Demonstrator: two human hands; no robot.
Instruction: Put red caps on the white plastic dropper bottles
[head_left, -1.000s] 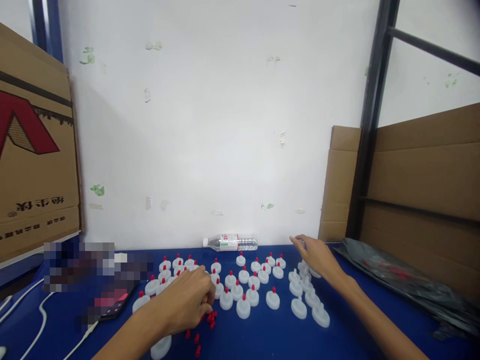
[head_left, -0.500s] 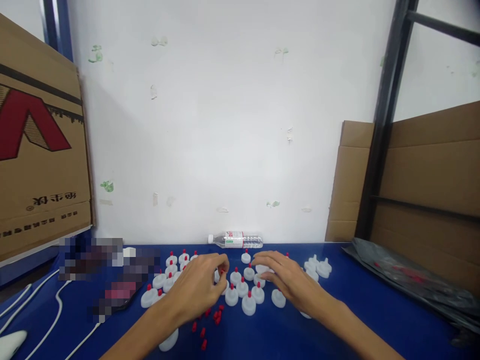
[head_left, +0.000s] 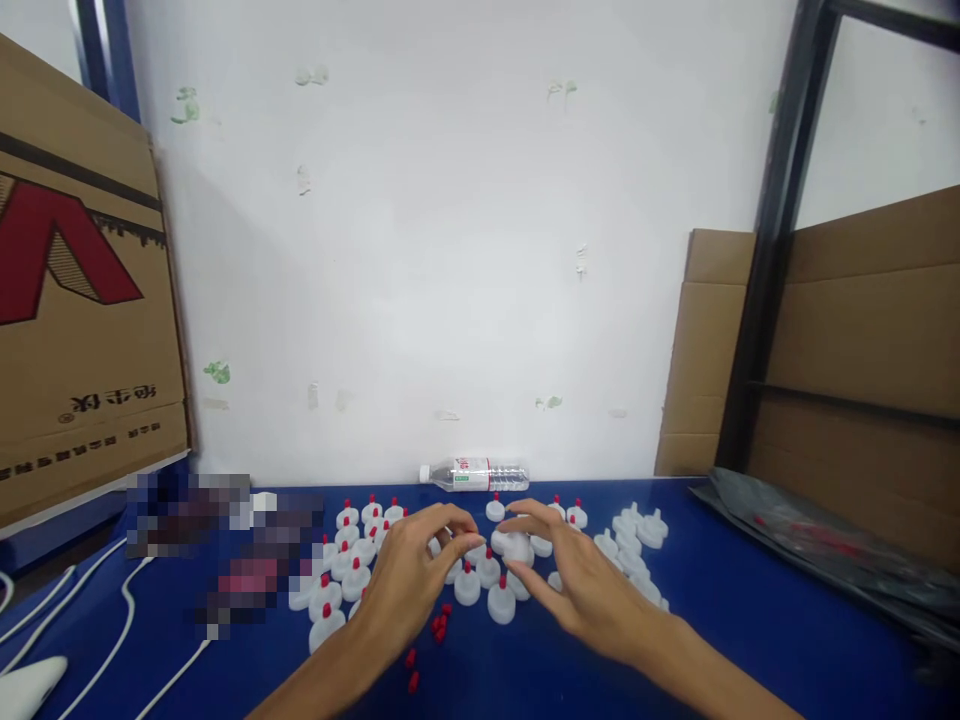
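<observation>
My left hand (head_left: 426,560) is closed in a pinch above the middle of the table; whatever lies between thumb and forefinger is hidden. Facing it, my right hand (head_left: 574,575) grips a white nozzle cap (head_left: 517,546) between thumb and fingers. The two hands' fingertips are a short gap apart. Under and around them stand several white nozzle caps with red tips (head_left: 501,602). Loose small red tips (head_left: 439,628) lie on the table, nearer to me than the left fingertips. To the right of my right hand, white nozzle caps without red tips (head_left: 651,530) are clustered.
A clear plastic bottle (head_left: 474,475) lies along the wall at the back of the blue table (head_left: 600,680). Pixelated items (head_left: 262,560) and white cables (head_left: 124,610) are on the left, beside a cardboard box (head_left: 90,300). A dark plastic bag (head_left: 817,550) lies at the right.
My right hand has taken hold of a white cap. My left hand has shifted slightly right, and the red tip seen in its fingers earlier no longer shows. The view has shifted slightly.
</observation>
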